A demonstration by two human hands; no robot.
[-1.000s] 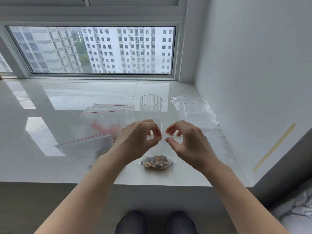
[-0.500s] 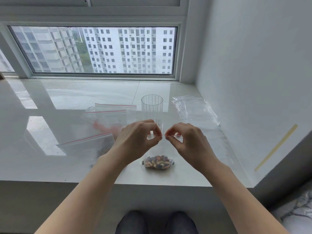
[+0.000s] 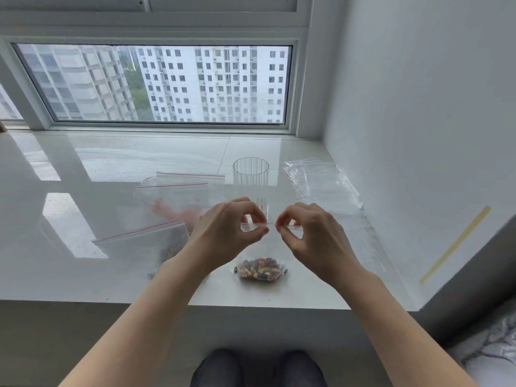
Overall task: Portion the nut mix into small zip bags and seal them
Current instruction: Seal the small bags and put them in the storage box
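A: What was the biggest thing there?

B: The white worktop point(image 3: 117, 275) under the window point(image 3: 156, 82). It was glossy, and it met a white wall on the right side.

A: And what was lying on it?

B: At the left lay three large zip bags with red strips point(image 3: 145, 238), partly one over another. At the far right lay a pile of clear empty bags point(image 3: 321, 180). Between them stood a ribbed clear glass point(image 3: 251, 185), upright.

A: Where was the nut mix?

B: It sat in the bottom of a small zip bag point(image 3: 261, 269), which rested on the worktop near the front edge. The top of this bag was lifted above the nuts.

A: What did the hands do?

B: The left hand point(image 3: 226, 233) pinched the top strip with thumb and finger, and the right hand point(image 3: 312, 238) pinched the same strip just beside it. The fingertips of both hands were close together, in front of the glass.
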